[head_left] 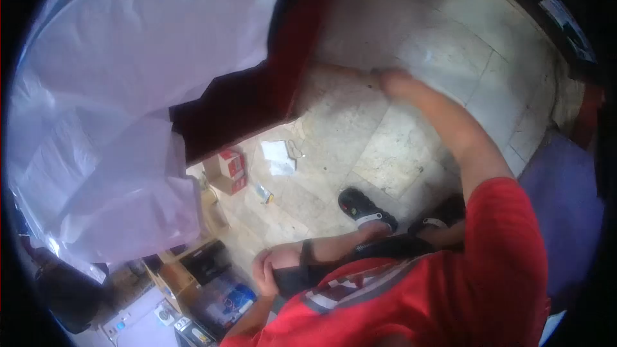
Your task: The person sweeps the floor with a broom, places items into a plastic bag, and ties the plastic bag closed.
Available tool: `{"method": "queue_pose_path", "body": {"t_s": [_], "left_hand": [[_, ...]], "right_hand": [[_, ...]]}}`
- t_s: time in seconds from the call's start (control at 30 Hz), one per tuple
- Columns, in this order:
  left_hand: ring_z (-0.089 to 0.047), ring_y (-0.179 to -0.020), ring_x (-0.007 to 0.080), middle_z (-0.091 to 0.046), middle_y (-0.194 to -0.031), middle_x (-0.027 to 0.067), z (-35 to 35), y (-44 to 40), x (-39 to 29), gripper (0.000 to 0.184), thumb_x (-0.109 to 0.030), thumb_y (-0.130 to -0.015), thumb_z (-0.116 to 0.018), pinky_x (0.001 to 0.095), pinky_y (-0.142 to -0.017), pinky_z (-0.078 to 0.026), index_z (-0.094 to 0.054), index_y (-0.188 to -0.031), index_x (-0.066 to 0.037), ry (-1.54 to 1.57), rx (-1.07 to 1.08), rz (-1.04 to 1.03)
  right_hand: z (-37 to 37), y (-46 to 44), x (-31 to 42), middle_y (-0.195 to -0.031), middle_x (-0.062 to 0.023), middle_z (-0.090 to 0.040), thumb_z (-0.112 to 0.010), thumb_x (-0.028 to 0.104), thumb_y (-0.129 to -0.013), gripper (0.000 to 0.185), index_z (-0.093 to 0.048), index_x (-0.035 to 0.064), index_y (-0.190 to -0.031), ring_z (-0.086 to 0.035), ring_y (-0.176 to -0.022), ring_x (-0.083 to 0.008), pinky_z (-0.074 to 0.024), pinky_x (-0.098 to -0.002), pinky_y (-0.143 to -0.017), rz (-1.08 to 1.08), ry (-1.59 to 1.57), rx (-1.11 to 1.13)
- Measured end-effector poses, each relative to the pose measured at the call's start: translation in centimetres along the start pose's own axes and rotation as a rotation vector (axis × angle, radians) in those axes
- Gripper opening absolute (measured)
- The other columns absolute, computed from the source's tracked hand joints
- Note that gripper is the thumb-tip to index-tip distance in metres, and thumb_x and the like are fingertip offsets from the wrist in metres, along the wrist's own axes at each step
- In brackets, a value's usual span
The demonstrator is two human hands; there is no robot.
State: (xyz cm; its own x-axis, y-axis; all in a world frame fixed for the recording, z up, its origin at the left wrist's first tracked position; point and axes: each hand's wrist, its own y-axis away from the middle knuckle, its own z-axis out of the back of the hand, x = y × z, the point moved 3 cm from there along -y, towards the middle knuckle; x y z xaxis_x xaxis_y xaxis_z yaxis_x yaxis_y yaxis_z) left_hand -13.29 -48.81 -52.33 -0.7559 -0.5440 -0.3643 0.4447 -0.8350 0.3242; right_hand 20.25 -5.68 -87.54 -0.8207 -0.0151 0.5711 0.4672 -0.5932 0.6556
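My left hand [264,274] rests on my bent bare knee [287,256], its fingers laid along the skin. Stretched out over the pale tiled floor [392,154] is my right arm. At its end, my right hand [394,82] looks closed but is dark and blurred. A faint thin brownish strip [344,69] runs leftward from its fingers; I cannot make out what it is. Below that arm, a black clog [362,207] with a white strap is on my foot.
Whitish sheeting [128,71] covers the upper left beside a dark red panel [283,83]. A red-and-white carton [232,172], a white paper [278,157] and a small packet [264,193] lie on the floor. Wooden compartments [177,279] hold assorted items at lower left.
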Motion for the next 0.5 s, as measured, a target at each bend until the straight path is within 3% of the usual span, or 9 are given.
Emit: {"method": "queue_pose_path", "body": {"t_s": [0.1,0.23,0.3,0.33,0.43,0.5], "left_hand": [[-0.053,-0.11,0.0315,-0.058,-0.115,0.0186,-0.2,-0.2,-0.2,0.034,-0.021,-0.092,-0.046,0.0377,-0.099,-0.037,-0.057,-0.112,0.004,0.026,0.002,-0.008],[-0.053,-0.11,0.0322,-0.057,-0.115,0.0189,-0.2,-0.5,0.0,0.035,-0.022,-0.092,-0.045,0.0381,-0.098,-0.037,-0.057,-0.112,0.004,0.044,-0.001,-0.012],[-0.053,-0.11,0.032,-0.057,-0.115,0.0189,-0.1,-0.4,0.0,0.035,-0.023,-0.092,-0.045,0.038,-0.098,-0.037,-0.057,-0.113,0.004,0.035,0.004,0.002],[-0.053,-0.11,0.0317,-0.057,-0.116,0.0188,0.3,-0.2,-0.1,0.036,-0.023,-0.092,-0.045,0.0379,-0.098,-0.037,-0.056,-0.113,0.004,0.038,0.011,0.01],[-0.052,-0.11,0.0311,-0.057,-0.116,0.0187,-0.3,-1.3,-0.4,0.037,-0.024,-0.092,-0.045,0.0376,-0.098,-0.037,-0.056,-0.113,0.004,0.062,0.017,0.004],[-0.052,-0.11,0.0306,-0.057,-0.116,0.0184,0.0,-1.2,-0.5,0.038,-0.025,-0.092,-0.046,0.0374,-0.098,-0.037,-0.056,-0.113,0.004,0.065,0.018,0.016]], "right_hand": [[9.2,3.9,-2.1,-0.126,-0.0212,-0.052,-0.052,0.023,-0.088,0.048,-0.043,0.0114,-0.134,-0.051,-0.116,-0.0364,-0.0425,-0.0421,-0.095,-0.013,0.15,-0.108],[-3.1,-2.9,-6.3,-0.119,-0.0208,-0.057,-0.051,0.021,-0.087,0.046,-0.045,0.0107,-0.132,-0.055,-0.11,-0.0367,-0.0457,-0.0425,-0.091,-0.184,-0.414,-0.544],[-4.4,1.0,-2.3,-0.113,-0.0218,-0.06,-0.052,0.02,-0.086,0.047,-0.045,0.0105,-0.131,-0.058,-0.104,-0.0369,-0.0473,-0.0434,-0.087,0.01,-0.298,-0.526],[-3.7,2.1,-2.5,-0.113,-0.0218,-0.06,-0.052,0.02,-0.086,0.047,-0.045,0.0105,-0.131,-0.058,-0.104,-0.0369,-0.0473,-0.0434,-0.087,0.002,-0.308,-0.52],[-0.3,3.1,-4.3,-0.107,-0.0215,-0.062,-0.053,0.023,-0.087,0.042,-0.048,0.0116,-0.128,-0.06,-0.095,-0.0372,-0.0483,-0.0444,-0.083,0.092,0.158,-0.223],[-0.5,2.7,-5.1,-0.106,-0.0213,-0.062,-0.054,0.025,-0.087,0.044,-0.046,0.0124,-0.129,-0.06,-0.096,-0.037,-0.0482,-0.0445,-0.083,0.027,-0.022,-0.285]]}}
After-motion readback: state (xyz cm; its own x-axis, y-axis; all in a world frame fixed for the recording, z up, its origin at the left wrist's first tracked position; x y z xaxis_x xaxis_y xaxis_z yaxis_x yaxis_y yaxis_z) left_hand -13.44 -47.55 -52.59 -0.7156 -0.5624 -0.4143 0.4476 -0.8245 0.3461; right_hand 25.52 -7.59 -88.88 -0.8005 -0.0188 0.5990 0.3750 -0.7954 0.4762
